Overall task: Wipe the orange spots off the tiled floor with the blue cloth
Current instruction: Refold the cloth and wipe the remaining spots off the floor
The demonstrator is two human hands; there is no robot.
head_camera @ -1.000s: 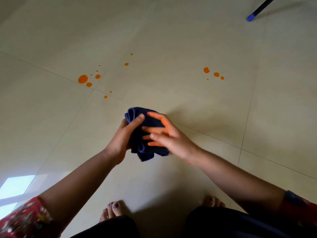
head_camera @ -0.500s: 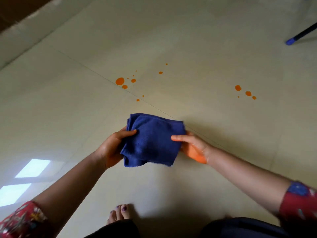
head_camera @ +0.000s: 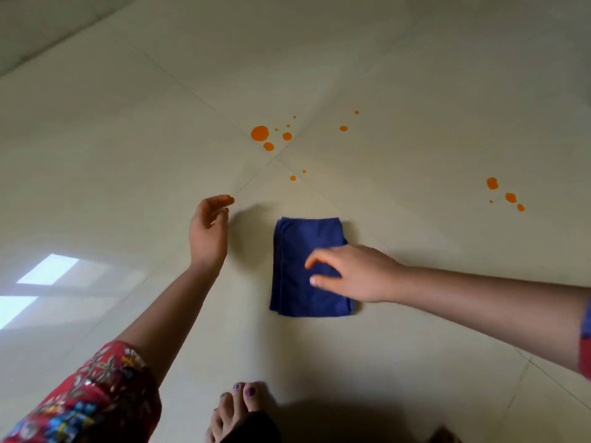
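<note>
Toward the left of the tiled floor point(head_camera: 96, 139), bright window reflections point(head_camera: 48, 270) are glaring off the glossy tiles. Just right of them, the left arm in a red patterned sleeve point(head_camera: 92, 401) is reaching forward, and the left hand point(head_camera: 208, 231) is hanging released above the floor, fingers loosely curled and grasping nothing, a little apart from the cloth's left edge.

At the middle, the blue cloth point(head_camera: 297, 251) is lying flat on the floor, folded into a neat rectangle. Its long axis is running away from the person, one short edge pointing toward the orange spots point(head_camera: 259, 133) and the other back toward the bare foot point(head_camera: 236, 407) at the near edge of the view. The right hand point(head_camera: 351, 273) is resting on the cloth's right half, palm down, fingers spread and pressing on the fabric rather than clenching it; whether the thumb is pinching a fold, I cannot tell.

Beyond the cloth's far edge, the main cluster of spots is sitting where four tiles are meeting, the largest drop just left of the grout crossing, with smaller ones scattered around it and two small ones nearer the cloth. Farther right, a second group of spots point(head_camera: 492, 183) is lying well apart from the cloth, trailing diagonally toward the right.
</note>
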